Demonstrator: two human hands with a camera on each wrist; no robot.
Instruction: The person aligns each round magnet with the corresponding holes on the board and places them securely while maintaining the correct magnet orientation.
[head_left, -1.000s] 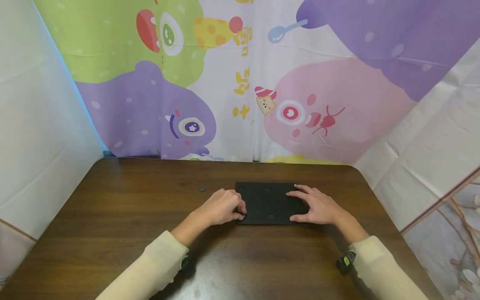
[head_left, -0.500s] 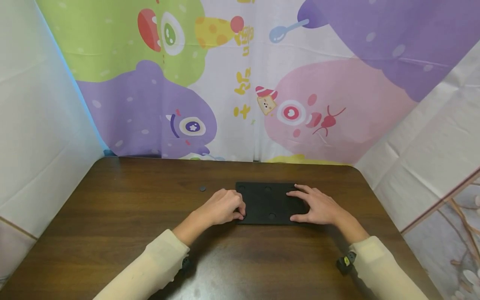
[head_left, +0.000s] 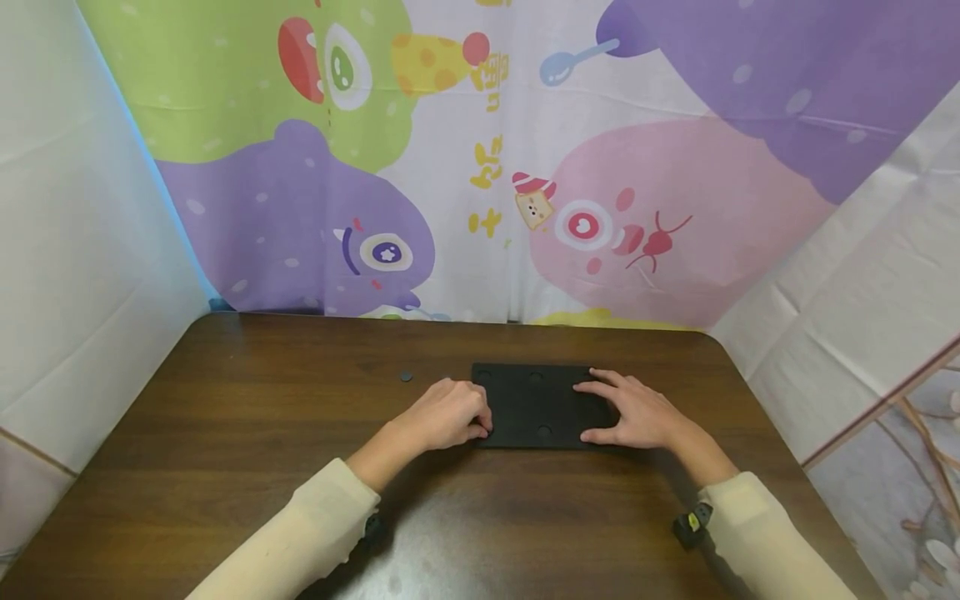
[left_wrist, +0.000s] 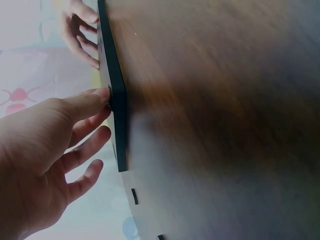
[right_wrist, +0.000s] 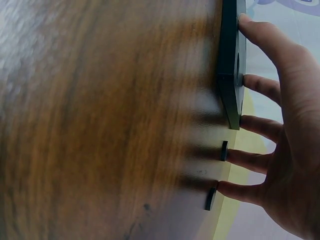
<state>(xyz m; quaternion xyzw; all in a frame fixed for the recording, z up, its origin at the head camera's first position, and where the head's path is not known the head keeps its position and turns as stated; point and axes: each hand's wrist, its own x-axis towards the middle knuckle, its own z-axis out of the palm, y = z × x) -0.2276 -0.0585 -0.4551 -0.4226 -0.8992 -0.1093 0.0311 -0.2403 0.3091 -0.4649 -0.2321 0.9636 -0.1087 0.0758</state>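
A flat black board [head_left: 517, 404] with shallow round recesses lies on the wooden table. At its near left corner my left hand [head_left: 450, 412] has thumb and forefinger pinched together on the top face. A small dark disc [left_wrist: 109, 104] shows only as a sliver between those fingertips in the left wrist view. My right hand [head_left: 637, 410] is spread over the board's right end, thumb and some fingertips resting on it. In the right wrist view, its other two fingers touch small black discs [right_wrist: 224, 151] on the table past the board; the hand hides these in the head view.
Left of the board a small dark disc [head_left: 406, 377] lies on the table [head_left: 247, 450]. Past the board's end, the left wrist view shows another dark piece [left_wrist: 160, 237] at the bottom edge. A cartoon-printed curtain [head_left: 480, 275] hangs behind the table's far edge.
The left fingertips have tipped slightly at the board's corner, and the small disc edge seen between them earlier is now hidden in the head view. The right hand stays put.
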